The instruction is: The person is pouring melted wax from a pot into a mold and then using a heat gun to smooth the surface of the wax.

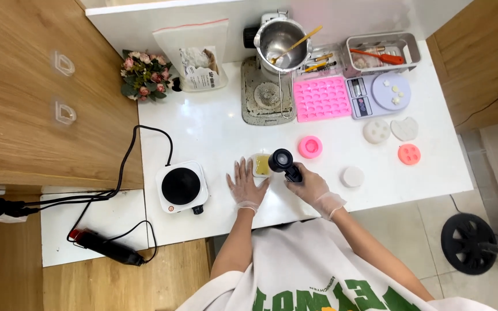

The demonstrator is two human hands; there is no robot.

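Small square mould sits on the white table, near the front edge, holding a yellowish fill; whether liquid or set, cannot tell. Black heat gun is aimed nozzle-up toward the camera, directly right of the mould and just above it. Right hand, in a clear glove, has fingers wrapped tight around the gun's handle. Left hand, also gloved, lies flat with fingers spread on the table, fingertips touching the mould's near left edge.

Progress, as a judgement: one mould is filled and being treated; the round pink mould just right of the gun, the orange mould and the pink tray mould all look unfilled, so most pouring appears left.

Further out: a small black hotplate left of the hands, nothing on it. At the back, a steel pitcher with a stick in it, a scale carrying small white pieces, a bag of white material, a flower posy.
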